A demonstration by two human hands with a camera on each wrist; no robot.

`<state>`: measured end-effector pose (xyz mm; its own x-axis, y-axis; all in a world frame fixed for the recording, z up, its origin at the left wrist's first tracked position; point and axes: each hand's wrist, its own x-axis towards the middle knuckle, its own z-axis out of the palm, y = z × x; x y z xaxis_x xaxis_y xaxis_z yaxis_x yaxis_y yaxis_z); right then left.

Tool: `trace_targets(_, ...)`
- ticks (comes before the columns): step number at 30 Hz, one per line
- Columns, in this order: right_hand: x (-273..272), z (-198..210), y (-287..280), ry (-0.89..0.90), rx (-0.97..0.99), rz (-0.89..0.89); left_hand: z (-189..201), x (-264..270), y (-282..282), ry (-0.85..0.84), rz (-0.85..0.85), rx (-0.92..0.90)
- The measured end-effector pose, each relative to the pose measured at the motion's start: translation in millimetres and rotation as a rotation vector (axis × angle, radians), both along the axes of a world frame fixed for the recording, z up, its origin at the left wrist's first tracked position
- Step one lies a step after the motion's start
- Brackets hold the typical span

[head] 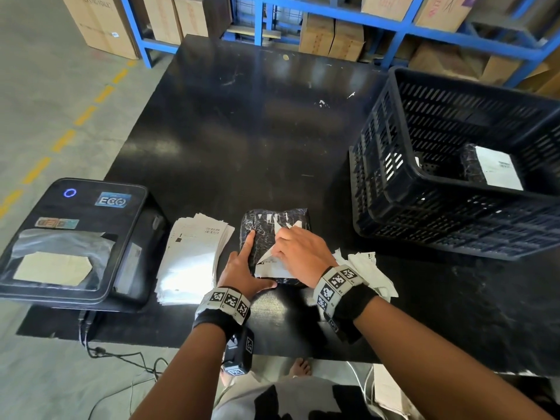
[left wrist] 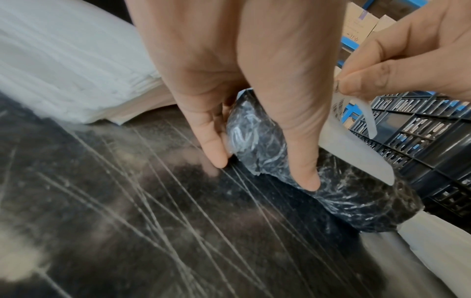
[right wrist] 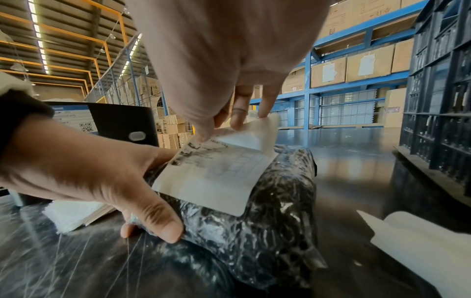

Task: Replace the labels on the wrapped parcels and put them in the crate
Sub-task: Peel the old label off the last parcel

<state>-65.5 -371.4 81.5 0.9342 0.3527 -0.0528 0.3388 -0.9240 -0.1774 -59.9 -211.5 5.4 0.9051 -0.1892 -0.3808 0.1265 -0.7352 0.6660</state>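
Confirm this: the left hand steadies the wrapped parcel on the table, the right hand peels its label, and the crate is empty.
Not empty: the head view shows a labelled parcel already in the crate. The rest stands: left hand steadies the wrapped parcel, right hand peels its label.

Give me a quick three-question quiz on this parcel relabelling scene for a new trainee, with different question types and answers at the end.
1. True or false: the right hand is peeling a white label off the wrapped parcel on the table.
2. Multiple choice: what is the left hand doing? A) lifting the crate B) holding the parcel down C) pressing the printer's button
3. Fill in: the stack of fresh labels lies between the parcel and the ____.

Key
1. True; the fingers pinch its lifted far edge.
2. B
3. Printer; one labelled parcel already sits in the crate.
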Motion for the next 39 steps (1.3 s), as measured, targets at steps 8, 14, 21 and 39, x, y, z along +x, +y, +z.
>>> trace_targets(8, 0, 7, -20, 0.072, 0.010, 0.062, -3, 2, 0, -0.001, 0.015, -0.035)
trace_targets(14, -7, 9, -28, 0.083, 0.046, 0.065, -4, 1, -1, -0.010, 0.017, -0.024)
trace_targets(21, -24, -6, -27, -0.023, 0.162, -0.065, -2, 1, -2, -0.009, 0.018, -0.027)
trace_targets(39, -25, -16, 32, 0.401, 0.362, -0.651, -3, 2, -1, -0.015, -0.030, -0.001)
